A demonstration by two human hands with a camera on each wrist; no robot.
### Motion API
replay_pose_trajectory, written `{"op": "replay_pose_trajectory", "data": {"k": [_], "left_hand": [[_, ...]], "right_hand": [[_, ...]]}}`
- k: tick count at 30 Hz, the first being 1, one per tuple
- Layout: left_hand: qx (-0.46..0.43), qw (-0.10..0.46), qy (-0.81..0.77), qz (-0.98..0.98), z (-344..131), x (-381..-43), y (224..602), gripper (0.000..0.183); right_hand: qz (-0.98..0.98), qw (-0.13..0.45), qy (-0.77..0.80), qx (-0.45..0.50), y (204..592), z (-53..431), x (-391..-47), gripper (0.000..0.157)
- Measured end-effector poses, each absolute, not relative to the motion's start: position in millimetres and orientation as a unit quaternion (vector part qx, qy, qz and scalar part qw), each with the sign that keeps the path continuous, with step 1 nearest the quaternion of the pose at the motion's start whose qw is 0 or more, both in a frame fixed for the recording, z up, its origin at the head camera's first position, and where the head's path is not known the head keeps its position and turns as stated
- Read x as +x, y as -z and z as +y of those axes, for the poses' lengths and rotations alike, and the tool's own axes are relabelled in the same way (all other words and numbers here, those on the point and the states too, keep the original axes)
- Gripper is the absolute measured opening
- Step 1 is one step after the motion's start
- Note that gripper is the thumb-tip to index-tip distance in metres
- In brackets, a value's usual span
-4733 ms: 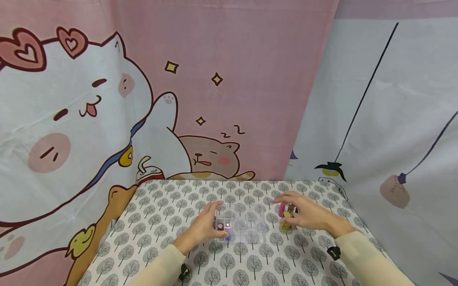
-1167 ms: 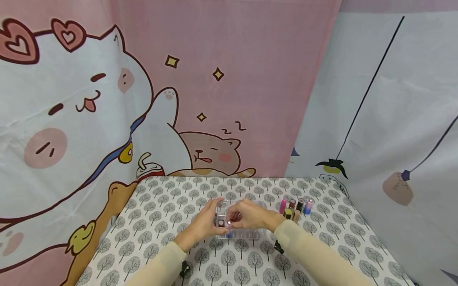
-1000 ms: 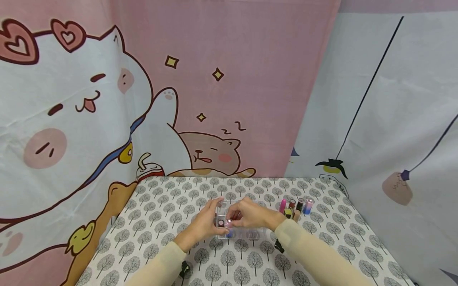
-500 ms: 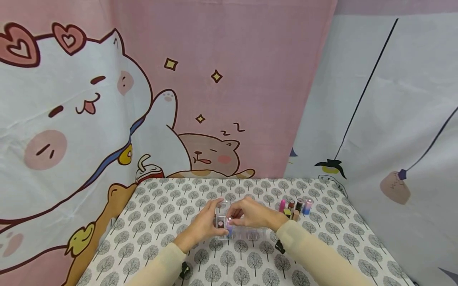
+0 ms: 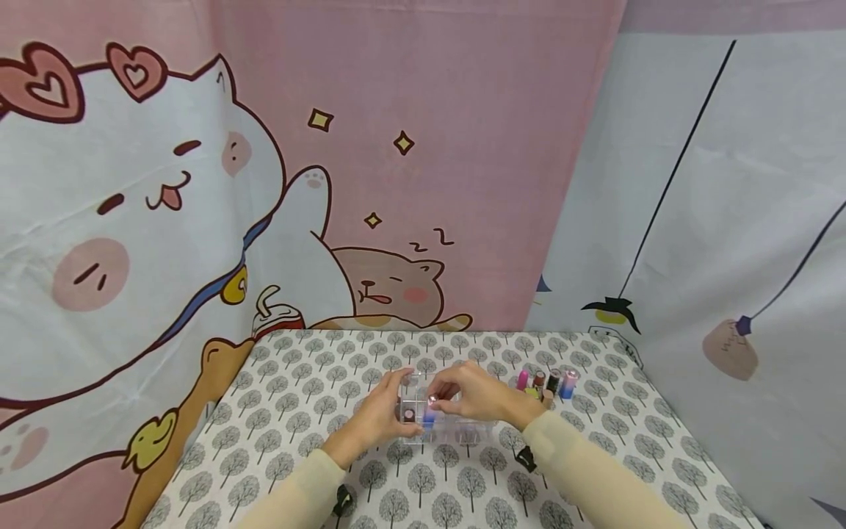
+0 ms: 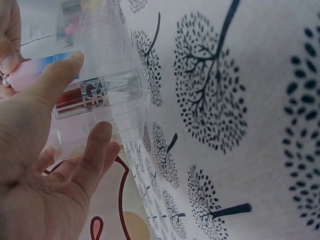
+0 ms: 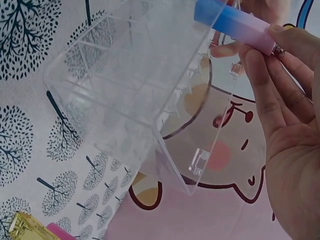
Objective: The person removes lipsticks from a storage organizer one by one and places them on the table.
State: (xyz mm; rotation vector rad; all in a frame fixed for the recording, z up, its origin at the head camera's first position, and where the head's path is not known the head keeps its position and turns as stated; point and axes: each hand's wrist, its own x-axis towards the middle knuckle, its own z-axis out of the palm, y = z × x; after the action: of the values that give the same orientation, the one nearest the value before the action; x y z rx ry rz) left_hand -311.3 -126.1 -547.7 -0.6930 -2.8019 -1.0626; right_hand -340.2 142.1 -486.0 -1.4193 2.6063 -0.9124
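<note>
My left hand (image 5: 378, 413) grips the left end of a clear divided organizer (image 5: 477, 432), thumb on the near side and fingers toward the far side. In its left part stands a lip gloss tube with a dark red end (image 6: 72, 101) and a clear end. My right hand (image 5: 474, 392) pinches the pink end of a lipstick tube (image 7: 240, 27) that fades from pink to blue. This tube is over the organizer's left part, beside the lip gloss; the left thumb (image 6: 62, 75) overlaps its blue end in the left wrist view.
Several lipsticks stand on the tree-print cloth to the right: a bright pink one (image 5: 523, 380), a black one (image 5: 553, 380), a pink-and-blue one (image 5: 568, 383) and a tan one (image 5: 547, 399). A cartoon curtain (image 5: 489, 184) hangs behind the table.
My right hand came from the lipsticks at the right to the organizer, took hold of the pink-and-blue tube there, and has shifted it slightly up and right. The left hand stays put.
</note>
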Motion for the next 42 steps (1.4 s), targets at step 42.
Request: {"op": "replay_pose_trajectory", "data": {"k": [42], "left_hand": [[-0.212, 0.023, 0.354, -0.911, -124.6, -309.5, 548.6, 0.122]], "right_hand": [[0.855, -0.064, 0.288, -0.426, 459.9, 196.8, -339.4, 0.021]]}}
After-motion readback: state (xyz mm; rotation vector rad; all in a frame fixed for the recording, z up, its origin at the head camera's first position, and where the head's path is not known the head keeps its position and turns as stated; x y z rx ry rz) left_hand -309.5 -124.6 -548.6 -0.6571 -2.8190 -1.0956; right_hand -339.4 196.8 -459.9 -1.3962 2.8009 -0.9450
